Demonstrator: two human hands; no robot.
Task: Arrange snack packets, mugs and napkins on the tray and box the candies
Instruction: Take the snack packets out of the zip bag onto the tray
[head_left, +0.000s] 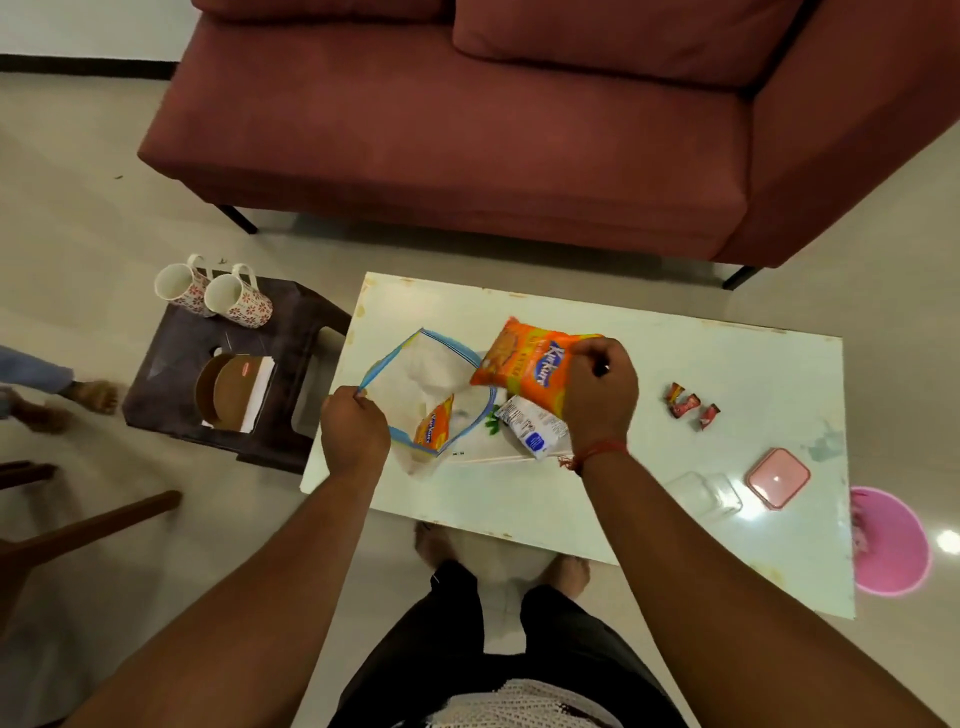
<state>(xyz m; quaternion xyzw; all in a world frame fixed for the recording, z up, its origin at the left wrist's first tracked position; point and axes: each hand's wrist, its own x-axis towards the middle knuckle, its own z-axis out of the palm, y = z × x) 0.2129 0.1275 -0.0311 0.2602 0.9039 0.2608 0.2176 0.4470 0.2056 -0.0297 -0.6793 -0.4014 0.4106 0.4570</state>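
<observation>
The person stands at the low white tabletop (675, 364) and works on the snack packets. The left hand (354, 431) pinches the blue rim of a clear plastic bag (415, 374) and keeps its mouth wide, while the right hand (600, 395) has its fingers curled on the top edge of an orange snack packet (530, 364), which hangs just over the right side of the bag's mouth. A second orange packet (434, 423) lies inside the bag, low near the front rim, and a white packet (530, 423) lies on the tabletop under the right hand, on what seems to be a pale tray — its edges are hard to tell from the surface. It looks as if the packets come out of the bag one at a time, though the direction cannot be told for sure. To do this step well, the left hand should hold the rim firm and the mouth open, so that the thin plastic does not cling to the packet. The right hand should grip only the sealed edge, because a squeeze on the body could crush what is inside. The packet should then lie flat beside the white one, leaving room for more. Two flowered mugs (215, 293) and the napkins in their holder (236, 389) wait on the dark stool (296, 332) at the left; the candies (691, 405), the clear box (706, 493) and its pink lid (777, 478) lie at the right — untouched.
</observation>
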